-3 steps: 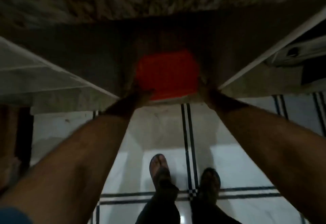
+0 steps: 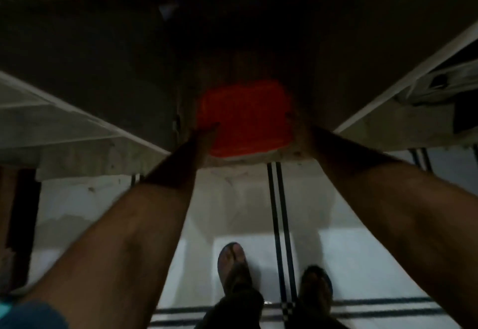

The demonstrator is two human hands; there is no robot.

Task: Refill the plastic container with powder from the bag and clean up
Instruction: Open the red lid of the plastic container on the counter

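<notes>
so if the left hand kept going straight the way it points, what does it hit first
Probably nothing new: the left hand already seems to touch the red container. Past that lies only the dark shelf recess; depth is unclear.

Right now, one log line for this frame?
stage: container placement | left hand: on red-lidded container | right hand: at its side | site: dark shelf | grip: unclear

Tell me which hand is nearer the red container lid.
Left. The left hand overlaps the red lid's left edge; the right hand sits just off its right edge, dim and blurred.
</notes>
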